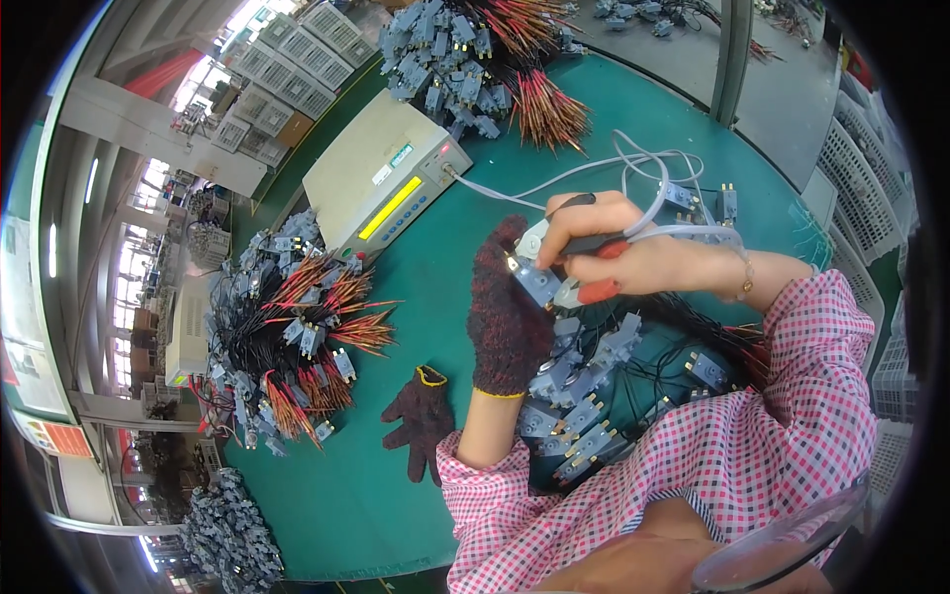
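My left hand [507,312], in a dark maroon knitted glove, holds a small grey switch part [537,282] with brass pins. My bare right hand [618,252] grips a black-and-red test probe [594,244] with white cables, pressed against that part. Below both hands lies a heap of grey switches with black wires [584,396]. Both forearms wear pink checked sleeves.
A beige tester box [381,178] with a yellow display stands at the back on the green table [327,475]. Piles of wired switches with red-tipped leads lie at left [297,337] and at the back [485,59]. A spare maroon glove [421,416] lies flat near my left arm.
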### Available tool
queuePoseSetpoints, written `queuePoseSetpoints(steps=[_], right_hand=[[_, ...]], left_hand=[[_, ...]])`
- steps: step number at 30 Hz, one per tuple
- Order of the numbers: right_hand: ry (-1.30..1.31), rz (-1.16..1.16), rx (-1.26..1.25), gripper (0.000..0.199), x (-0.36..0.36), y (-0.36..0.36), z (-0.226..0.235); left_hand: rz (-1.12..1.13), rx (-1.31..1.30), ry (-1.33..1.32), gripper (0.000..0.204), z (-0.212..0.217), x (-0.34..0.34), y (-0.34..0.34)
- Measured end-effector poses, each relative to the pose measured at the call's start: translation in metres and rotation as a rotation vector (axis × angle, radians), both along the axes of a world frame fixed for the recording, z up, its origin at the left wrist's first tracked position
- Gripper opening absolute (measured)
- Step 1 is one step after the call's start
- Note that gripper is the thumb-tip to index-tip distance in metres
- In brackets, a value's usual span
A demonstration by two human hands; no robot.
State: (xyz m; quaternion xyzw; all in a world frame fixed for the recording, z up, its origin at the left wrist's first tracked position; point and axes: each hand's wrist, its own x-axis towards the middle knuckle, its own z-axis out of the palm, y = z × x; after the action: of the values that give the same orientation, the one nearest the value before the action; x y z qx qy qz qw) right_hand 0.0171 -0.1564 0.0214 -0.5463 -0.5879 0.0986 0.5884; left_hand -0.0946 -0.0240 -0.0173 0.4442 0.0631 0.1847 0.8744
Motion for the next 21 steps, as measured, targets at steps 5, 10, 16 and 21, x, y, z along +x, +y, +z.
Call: queuePoseSetpoints(steps=[5, 10, 16, 21], right_hand=[[0.009, 0.003, -0.067, 0.02, -0.001, -0.001, 0.004], [0.012, 0.004, -0.08, 0.021, -0.001, -0.001, 0.008], [0.047, 0.009, -0.101, 0.02, -0.003, 0.001, 0.01], [0.078, -0.003, -0.124, 0.021, -0.004, 0.001, 0.009]], left_hand=[[0.187, 0.826, 0.063, 0.048, -0.004, -0.001, 0.005], [0.173, 0.87, 0.069, 0.046, -0.005, -0.001, 0.007], [0.174, 0.928, 0.089, 0.062, -0.008, -0.002, 0.008], [-0.049, 0.103, 0.092, 0.055, 0.015, -0.004, -0.008]])
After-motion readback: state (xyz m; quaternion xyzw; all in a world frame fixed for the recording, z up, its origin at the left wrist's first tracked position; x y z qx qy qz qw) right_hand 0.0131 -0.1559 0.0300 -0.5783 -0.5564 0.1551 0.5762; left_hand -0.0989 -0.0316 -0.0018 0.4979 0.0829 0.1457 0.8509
